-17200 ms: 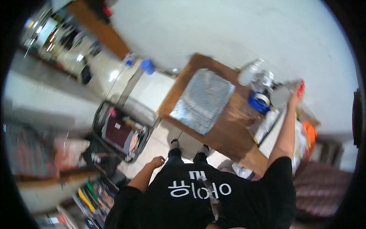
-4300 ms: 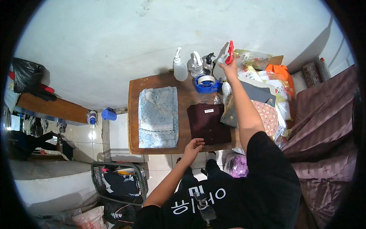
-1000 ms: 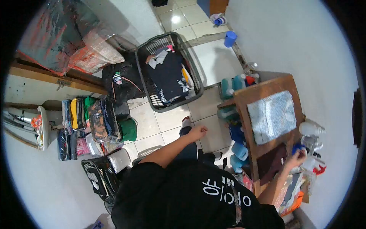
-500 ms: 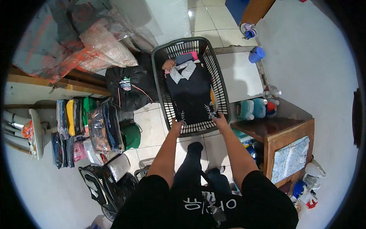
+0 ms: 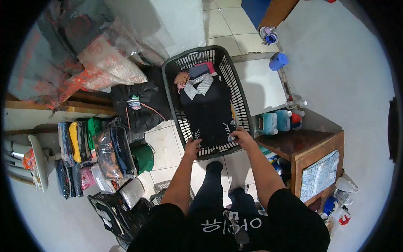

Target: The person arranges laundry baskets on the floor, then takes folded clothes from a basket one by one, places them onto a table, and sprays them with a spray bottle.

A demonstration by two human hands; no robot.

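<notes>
A folded black garment (image 5: 207,111) with white leaf patterns and a striped collar lies in the dark green plastic basket (image 5: 171,90) on the floor. My left hand (image 5: 193,148) grips the garment's near left corner, fingers closed on its edge. At the near right corner my right hand (image 5: 242,137) is closed on the same garment. Both hands are over the basket's near end. Beyond the collar, pink, dark blue and brown cloths show in the basket.
A wooden table (image 5: 297,174) at the right bears a folded light blue cloth (image 5: 320,174). Blue bottles (image 5: 268,123) stand beside it. Left of the basket are a black bag (image 5: 145,98), a green bucket (image 5: 145,158) and packed clothes (image 5: 115,151).
From reaching apart a second ago, both hands have come together on the black garment in the basket. Since half a second ago, the hands have barely moved; the view has shifted slightly.
</notes>
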